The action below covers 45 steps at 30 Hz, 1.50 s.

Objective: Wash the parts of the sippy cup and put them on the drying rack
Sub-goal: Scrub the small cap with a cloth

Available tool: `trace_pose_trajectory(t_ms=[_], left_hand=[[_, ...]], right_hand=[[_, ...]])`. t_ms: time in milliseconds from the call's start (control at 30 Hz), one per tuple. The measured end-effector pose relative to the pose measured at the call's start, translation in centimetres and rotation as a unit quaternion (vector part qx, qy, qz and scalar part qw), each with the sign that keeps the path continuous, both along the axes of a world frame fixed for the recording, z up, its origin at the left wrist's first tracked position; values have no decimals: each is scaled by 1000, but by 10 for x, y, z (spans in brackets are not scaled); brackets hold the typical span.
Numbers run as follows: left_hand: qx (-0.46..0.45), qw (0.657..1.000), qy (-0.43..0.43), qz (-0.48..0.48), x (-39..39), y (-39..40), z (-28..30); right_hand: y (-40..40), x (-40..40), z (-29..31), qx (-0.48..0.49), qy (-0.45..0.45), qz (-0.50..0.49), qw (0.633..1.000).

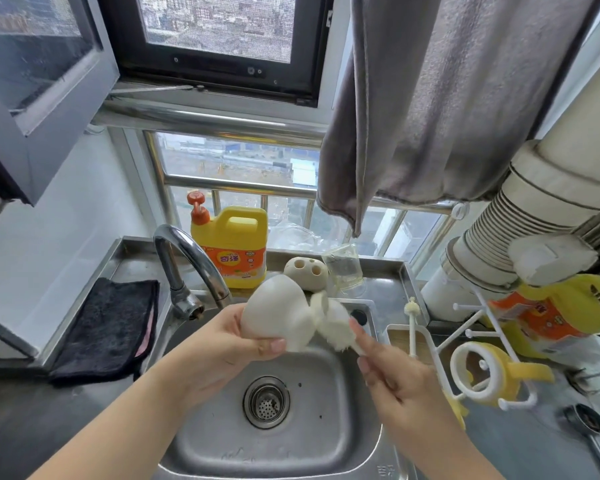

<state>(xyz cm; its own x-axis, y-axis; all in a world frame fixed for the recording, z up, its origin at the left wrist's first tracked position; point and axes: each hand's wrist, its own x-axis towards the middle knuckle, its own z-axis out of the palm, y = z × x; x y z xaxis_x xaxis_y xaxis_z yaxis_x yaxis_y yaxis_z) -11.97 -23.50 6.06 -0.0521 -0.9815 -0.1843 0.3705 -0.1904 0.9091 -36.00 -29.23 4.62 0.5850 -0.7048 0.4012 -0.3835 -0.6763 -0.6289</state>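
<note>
Left hand (229,344): my fingers wrap the white plastic cup body (278,318) above the steel sink (326,441).
Right hand (392,372): I pinch the white bottle brush (333,327), bristles touching the cup.
Drying rack (478,344): right of sink, carrying a yellow handled lid (492,375).

— What stands along the back ledge?

— A yellow soap jug (234,244) with an orange pump, a beige holder (307,270) with round holes just beside it, then a clear glass (344,267), tilted.

— And the left?

— A black cloth (109,327) lies flat on the counter, near the tap (187,268).

— Above?

— A grey towel (430,109) hangs before the window (222,32) (its sash is open), and a ribbed duct (520,237) runs down the right.
</note>
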Motion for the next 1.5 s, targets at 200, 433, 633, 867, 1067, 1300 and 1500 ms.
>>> trace_pose_trajectory(t_ms=[200,433,633,867,1067,1300,1500], left_hand=[[-35,997,59,-40,0,-4,2],[10,979,200,35,-9,-7,0],[86,966,194,144,-13,-14,5],[90,969,183,143,-17,-13,6],[98,960,205,162,-11,-12,-1],[91,963,209,147,-12,-13,1],[112,957,210,166,-6,-11,-2]], right_hand=[[4,17,14,8,-62,38,997],[3,11,13,-7,12,-4,1000],[18,14,8,-68,185,-16,980],[-3,24,18,-57,94,-53,993],[10,12,12,-49,150,-39,987],[3,34,20,-63,110,-1,992],[-7,22,14,-34,128,-33,991]])
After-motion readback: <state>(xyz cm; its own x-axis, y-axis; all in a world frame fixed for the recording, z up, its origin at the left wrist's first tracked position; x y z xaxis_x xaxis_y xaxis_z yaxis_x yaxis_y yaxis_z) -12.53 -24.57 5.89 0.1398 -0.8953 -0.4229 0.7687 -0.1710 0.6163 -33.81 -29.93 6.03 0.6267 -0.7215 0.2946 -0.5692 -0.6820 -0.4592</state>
